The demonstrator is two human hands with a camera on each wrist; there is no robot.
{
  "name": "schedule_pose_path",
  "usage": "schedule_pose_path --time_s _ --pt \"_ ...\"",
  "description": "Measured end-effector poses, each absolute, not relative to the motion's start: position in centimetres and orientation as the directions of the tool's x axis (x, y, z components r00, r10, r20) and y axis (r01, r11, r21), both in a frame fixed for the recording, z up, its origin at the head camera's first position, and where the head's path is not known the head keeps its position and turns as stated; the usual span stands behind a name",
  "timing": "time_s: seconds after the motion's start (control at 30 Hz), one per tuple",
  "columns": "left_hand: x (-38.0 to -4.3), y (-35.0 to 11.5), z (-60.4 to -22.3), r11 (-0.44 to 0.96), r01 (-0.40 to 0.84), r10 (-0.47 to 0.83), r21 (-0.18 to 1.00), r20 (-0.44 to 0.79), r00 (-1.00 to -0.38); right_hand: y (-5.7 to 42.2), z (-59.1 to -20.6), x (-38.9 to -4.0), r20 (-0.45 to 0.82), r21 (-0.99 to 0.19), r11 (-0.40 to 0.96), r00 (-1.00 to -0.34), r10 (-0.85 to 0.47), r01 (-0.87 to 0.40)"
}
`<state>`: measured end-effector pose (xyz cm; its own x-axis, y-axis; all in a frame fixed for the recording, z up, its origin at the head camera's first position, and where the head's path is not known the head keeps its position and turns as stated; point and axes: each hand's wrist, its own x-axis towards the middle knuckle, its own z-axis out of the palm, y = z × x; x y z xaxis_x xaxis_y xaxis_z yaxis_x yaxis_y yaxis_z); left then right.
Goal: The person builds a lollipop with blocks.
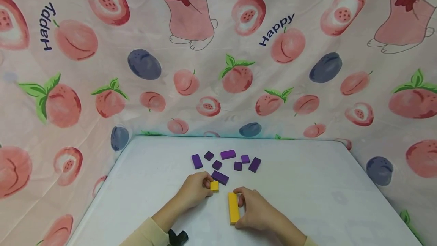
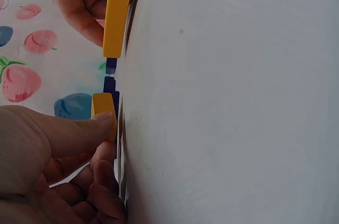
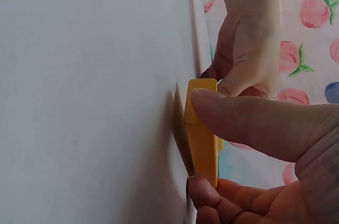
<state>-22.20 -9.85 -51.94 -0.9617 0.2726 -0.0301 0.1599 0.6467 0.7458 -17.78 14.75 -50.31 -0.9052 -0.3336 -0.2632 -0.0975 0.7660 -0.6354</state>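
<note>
Long yellow block [image 1: 233, 208]: being held on or just over the white worktop [image 1: 290, 177], lying to the right of the small yellow block [image 1: 214, 186] and on the near side of the purple blocks [image 1: 228, 155]; not showing for certain whether touching beneath. Being grasped end to end by the right grip [image 1: 256, 210], with thumb at the near end and fingers at the far end. Pointing away lengthwise, with its long axis running near to far and tilting slightly left at the far end. Appearing stiff, smooth and probably light; judged not fragile, though possibly slipping or pivoting between the end faces. Calling, in judgement, for a light pinch at both ends or across the long sides near the middle. Also noting the left grip [image 1: 194, 190] pinching the small yellow block, just beside the nearest purple block [image 1: 220, 177].
</note>
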Motion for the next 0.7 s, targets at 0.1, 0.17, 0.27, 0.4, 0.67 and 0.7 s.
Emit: schedule_pose_path --time_s 0.1,0.17,0.27,0.4,0.67,0.7 --pt "-22.15 -9.72 -52.01 0.643 0.169 0.285 0.747 -0.029 -0.958 14.55 -50.34 -17.70 -0.264 -0.643 0.760 -0.903 -0.340 -0.098" --pt "-22.13 -9.64 -52.06 0.639 0.173 0.292 0.749 -0.029 -0.956 14.43 -50.40 -17.63 -0.259 -0.643 0.758 -0.902 -0.345 -0.105" --pt "-22.13 -9.50 -52.14 0.643 0.177 0.298 0.745 -0.031 -0.954 14.26 -50.45 -17.45 -0.250 -0.642 0.758 -0.903 -0.351 -0.117" --pt "-22.14 -9.29 -52.10 0.647 0.175 0.298 0.742 -0.035 -0.954 14.07 -50.46 -17.20 -0.234 -0.631 0.764 -0.905 -0.354 -0.136" --pt "-21.91 -8.92 -51.81 0.656 0.173 0.301 0.735 -0.045 -0.952 13.84 -50.55 -16.93 -0.241 -0.640 0.759 -0.908 -0.343 -0.117" --pt "-21.92 -8.88 -51.81 0.658 0.175 0.302 0.733 -0.044 -0.952 13.81 -50.58 -16.89 -0.238 -0.638 0.760 -0.908 -0.346 -0.123"
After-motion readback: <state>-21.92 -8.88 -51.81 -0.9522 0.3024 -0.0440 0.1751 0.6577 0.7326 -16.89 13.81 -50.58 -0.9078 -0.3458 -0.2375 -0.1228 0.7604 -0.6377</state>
